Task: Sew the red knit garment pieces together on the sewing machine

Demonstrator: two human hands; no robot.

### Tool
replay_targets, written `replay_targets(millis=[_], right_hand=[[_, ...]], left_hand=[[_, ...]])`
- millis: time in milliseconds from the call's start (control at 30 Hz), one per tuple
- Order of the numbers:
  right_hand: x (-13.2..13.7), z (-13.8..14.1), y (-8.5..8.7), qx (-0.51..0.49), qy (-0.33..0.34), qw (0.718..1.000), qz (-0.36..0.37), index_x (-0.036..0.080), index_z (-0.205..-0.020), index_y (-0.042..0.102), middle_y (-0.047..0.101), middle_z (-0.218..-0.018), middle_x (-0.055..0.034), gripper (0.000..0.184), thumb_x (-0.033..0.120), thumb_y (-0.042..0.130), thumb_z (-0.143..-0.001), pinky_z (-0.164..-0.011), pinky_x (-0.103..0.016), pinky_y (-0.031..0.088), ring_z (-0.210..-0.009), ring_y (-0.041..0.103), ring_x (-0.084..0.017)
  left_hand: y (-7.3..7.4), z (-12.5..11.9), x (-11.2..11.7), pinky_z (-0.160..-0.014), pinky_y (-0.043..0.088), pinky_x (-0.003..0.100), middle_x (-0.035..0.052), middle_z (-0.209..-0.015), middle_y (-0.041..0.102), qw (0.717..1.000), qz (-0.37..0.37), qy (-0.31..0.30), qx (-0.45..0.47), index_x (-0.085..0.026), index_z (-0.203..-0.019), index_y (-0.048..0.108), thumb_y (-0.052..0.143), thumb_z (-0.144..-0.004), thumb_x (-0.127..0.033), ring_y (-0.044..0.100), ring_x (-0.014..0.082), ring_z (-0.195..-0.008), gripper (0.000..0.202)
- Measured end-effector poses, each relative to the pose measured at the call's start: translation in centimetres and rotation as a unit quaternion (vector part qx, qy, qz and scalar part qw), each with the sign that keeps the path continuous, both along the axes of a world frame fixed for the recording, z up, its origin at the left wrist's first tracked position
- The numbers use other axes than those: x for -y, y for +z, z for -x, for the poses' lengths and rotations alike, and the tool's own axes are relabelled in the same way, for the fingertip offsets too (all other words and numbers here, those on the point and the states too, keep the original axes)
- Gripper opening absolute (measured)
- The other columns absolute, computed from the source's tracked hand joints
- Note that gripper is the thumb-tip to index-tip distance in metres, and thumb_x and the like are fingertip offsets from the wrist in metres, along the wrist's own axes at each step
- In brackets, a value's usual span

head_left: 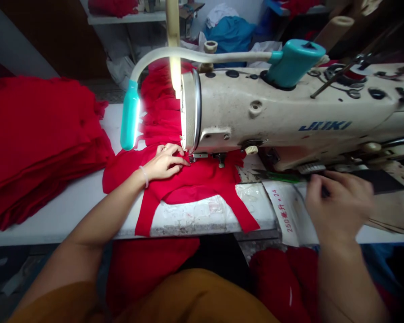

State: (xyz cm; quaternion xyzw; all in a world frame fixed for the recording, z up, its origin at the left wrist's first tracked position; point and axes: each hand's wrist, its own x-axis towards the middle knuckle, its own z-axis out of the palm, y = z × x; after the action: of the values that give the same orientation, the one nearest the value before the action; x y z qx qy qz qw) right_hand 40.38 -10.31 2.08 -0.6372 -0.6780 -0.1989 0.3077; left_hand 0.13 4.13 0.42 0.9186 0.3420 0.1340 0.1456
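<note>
L hand (164,163): fingers spread, pressed flat on red knit piece (191,184), right by presser foot (220,158).
R hand (340,202): curled at black strip (379,180); grip unclear.
Gathered so far: ruffled red length (161,107) behind Juki machine head (289,112).
Unruffled-looking: red fabric stack (37,143) on table (60,206), L side.
Hidden: needle; green item (279,176) partly behind R hand.
</note>
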Motion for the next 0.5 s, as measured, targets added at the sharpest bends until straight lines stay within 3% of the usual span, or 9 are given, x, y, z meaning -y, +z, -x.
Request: replay_targets(millis=[33,100,200,267,333,400,500], right_hand=[[0.2,2.5,0.1,-0.02,0.023,0.999,-0.019,0.026,-0.129,0.065,0.067,-0.112,-0.0169,0.038,0.024,0.051,-0.094,-0.093,-0.063,0.049,-0.11,0.061,-0.041],[0.3,8.1,-0.2,-0.08,0.143,0.986,0.014,0.025,-0.131,0.062,0.07,-0.107,-0.0132,0.039,0.02,0.05,-0.094,-0.092,-0.053,0.054,-0.105,0.064,-0.033],[-0.8,15.5,-1.0,-0.079,0.286,0.938,0.18,0.019,-0.137,0.056,0.062,-0.133,-0.0124,0.04,0.027,0.045,-0.099,-0.104,-0.046,0.05,-0.123,0.057,-0.027],[-2.3,18.1,-1.3,-0.033,0.297,0.916,0.267,0.017,-0.142,0.05,0.049,-0.148,-0.0131,0.047,0.037,0.042,-0.101,-0.106,-0.052,0.045,-0.135,0.046,-0.031],[-4.0,18.5,-1.3,0.003,0.288,0.902,0.322,0.019,-0.142,0.051,0.045,-0.151,-0.0116,0.049,0.044,0.039,-0.101,-0.107,-0.06,0.04,-0.14,0.039,-0.034],[-5.8,17.2,-1.3,0.016,0.28,0.891,0.356,0.023,-0.133,0.058,0.051,-0.147,-0.0096,0.045,0.045,0.034,-0.102,-0.107,-0.062,0.038,-0.137,0.043,-0.034],[-8.3,15.0,-1.5,0.027,0.268,0.897,0.35,0.02,-0.119,0.067,0.064,-0.128,-0.0139,0.045,0.041,0.031,-0.102,-0.104,-0.057,0.041,-0.124,0.054,-0.035]], left_hand=[[0.0,0.0,-0.2,-0.095,0.032,0.047,0.0099,-0.109,0.06,1.0,-0.009,0.005,0.0,-0.025,-0.109,0.075,0.047,-0.092,-0.03,0.051,0.028,-0.11,0.033],[-0.2,-0.1,-0.6,-0.094,0.033,0.047,0.0095,-0.105,0.062,1.0,-0.024,0.018,-0.002,-0.024,-0.109,0.075,0.047,-0.092,-0.029,0.052,0.027,-0.107,0.033],[-0.5,-0.1,-0.9,-0.095,0.035,0.046,0.0092,-0.104,0.064,0.999,-0.037,0.029,-0.006,-0.023,-0.112,0.073,0.046,-0.092,-0.028,0.054,0.0258,-0.104,0.035],[-0.7,-0.2,-0.2,-0.094,0.04,0.043,0.0096,-0.106,0.064,0.999,-0.024,0.031,0.004,-0.021,-0.116,0.072,0.044,-0.093,-0.028,0.056,0.0243,-0.103,0.037],[-0.8,-0.5,1.2,-0.09,0.046,0.039,0.0104,-0.105,0.063,0.997,0.002,0.069,0.018,-0.017,-0.122,0.068,0.041,-0.095,-0.028,0.058,0.0229,-0.099,0.04],[-0.5,-1.0,2.9,-0.087,0.05,0.037,0.0113,-0.105,0.062,0.992,0.043,0.114,0.018,-0.013,-0.131,0.061,0.037,-0.097,-0.027,0.06,0.0222,-0.097,0.045],[0.5,-1.6,4.9,-0.09,0.051,0.033,0.0121,-0.109,0.065,0.989,0.133,0.065,-0.025,-0.009,-0.139,0.053,0.034,-0.096,-0.022,0.063,0.0212,-0.099,0.048]])
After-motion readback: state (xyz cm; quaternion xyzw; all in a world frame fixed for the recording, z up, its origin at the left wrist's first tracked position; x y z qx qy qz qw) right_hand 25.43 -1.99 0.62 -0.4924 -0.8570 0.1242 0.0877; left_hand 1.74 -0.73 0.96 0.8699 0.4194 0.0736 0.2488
